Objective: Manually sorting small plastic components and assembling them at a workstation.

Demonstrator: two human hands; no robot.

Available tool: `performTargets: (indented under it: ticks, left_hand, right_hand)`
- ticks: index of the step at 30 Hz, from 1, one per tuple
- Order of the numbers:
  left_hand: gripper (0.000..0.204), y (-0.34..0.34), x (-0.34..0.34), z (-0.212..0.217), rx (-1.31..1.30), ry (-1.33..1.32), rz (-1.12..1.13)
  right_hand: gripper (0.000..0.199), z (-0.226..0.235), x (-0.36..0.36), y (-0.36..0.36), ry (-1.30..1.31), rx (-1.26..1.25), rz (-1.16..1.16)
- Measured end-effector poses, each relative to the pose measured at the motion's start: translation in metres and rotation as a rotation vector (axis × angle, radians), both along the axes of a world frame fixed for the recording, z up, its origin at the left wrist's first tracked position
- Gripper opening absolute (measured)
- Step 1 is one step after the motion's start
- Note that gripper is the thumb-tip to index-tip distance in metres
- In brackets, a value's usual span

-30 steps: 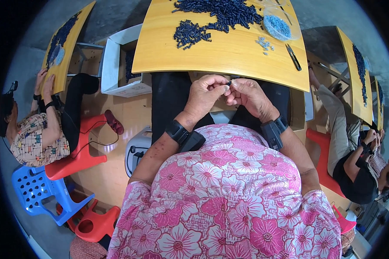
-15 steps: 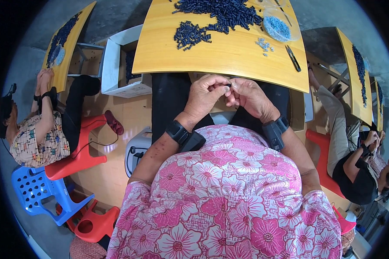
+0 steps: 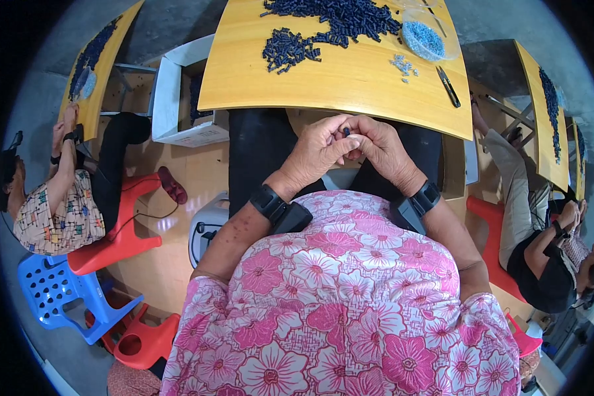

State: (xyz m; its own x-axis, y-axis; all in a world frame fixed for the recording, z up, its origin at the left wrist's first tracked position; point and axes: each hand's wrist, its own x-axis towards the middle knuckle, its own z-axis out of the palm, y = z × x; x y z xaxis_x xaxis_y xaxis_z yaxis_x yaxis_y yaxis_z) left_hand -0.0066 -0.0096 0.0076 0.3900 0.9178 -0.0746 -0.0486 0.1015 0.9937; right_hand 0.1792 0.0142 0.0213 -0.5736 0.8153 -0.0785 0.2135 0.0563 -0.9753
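Barely shifted since a moment ago, my left hand (image 3: 318, 150) and right hand (image 3: 381, 146) pinching one small dark piece (image 3: 346, 132) together, below the yellow table's (image 3: 336, 79) edge, dark pieces (image 3: 330, 23) heaped beyond.

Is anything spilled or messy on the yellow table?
A few pale blue bits lie loose on the yellow table, just outside the clear dish of them. The dark blue pieces are only a heap. Nothing looks broken.
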Motion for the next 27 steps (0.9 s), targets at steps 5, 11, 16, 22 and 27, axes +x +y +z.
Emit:
performTargets:
  ticks: [5, 11, 16, 22, 27]
  left_hand:
    - [0.047, -0.001, 0.001, -0.001, -0.006, -0.004, 0.015]
    - [0.047, -0.003, 0.004, -0.003, -0.028, -0.018, 0.033]
    - [0.049, -0.004, 0.004, 0.001, 0.013, 0.002, 0.013]
    - [0.049, -0.003, 0.005, 0.01, 0.034, 0.046, 0.019]
    - [0.046, -0.005, 0.006, 0.006, 0.072, 0.079, 0.039]
  right_hand:
    - [0.028, 0.002, -0.001, -0.003, -0.022, 0.035, -0.033]
    - [0.024, 0.0, -0.002, -0.003, -0.112, 0.032, -0.099]
    - [0.021, 0.015, -0.005, -0.007, -0.162, 0.062, -0.096]
    - [0.018, 0.022, -0.005, -0.007, -0.218, 0.107, -0.086]
    - [0.019, 0.025, -0.005, -0.007, -0.222, 0.131, -0.074]
